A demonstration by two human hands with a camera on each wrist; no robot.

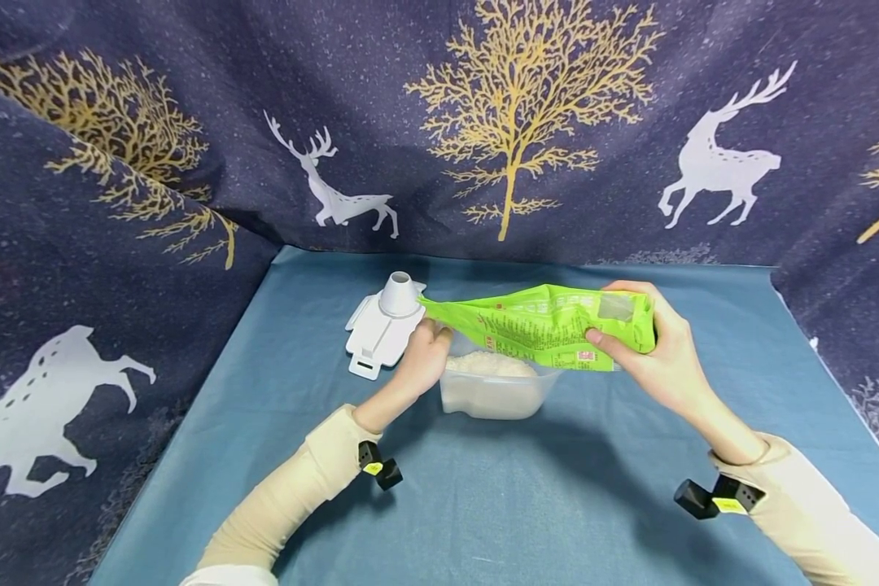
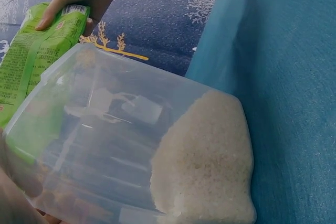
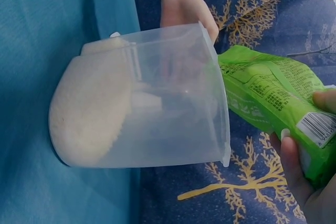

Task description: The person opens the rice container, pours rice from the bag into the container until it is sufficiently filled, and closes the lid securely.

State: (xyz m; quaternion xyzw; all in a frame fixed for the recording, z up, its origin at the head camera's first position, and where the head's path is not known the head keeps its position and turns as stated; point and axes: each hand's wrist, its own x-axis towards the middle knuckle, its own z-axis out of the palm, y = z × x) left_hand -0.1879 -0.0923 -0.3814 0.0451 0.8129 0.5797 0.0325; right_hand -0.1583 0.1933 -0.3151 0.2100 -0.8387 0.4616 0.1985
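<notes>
A translucent plastic container (image 3: 173, 124) stands on the cloth, partly filled with white rice (image 2: 205, 161), which is heaped unevenly. At its left upper rim my left hand (image 1: 426, 358) grips the container, close to the narrow end of the bag; some of its fingers are hidden. My right hand (image 1: 662, 358) holds the wide bottom end of a green printed bag (image 1: 535, 325), thumb on the near face. The bag lies nearly level above the container, its narrow end toward the left hand. In the right wrist view, that end is at the container's rim.
Left behind the container, a white lid-like piece (image 1: 381, 338) lies on the blue cloth (image 1: 483, 505), with a white cone-shaped piece (image 1: 400, 295) at its back end. A dark curtain (image 1: 593, 203) with trees and deer hangs behind and along the sides.
</notes>
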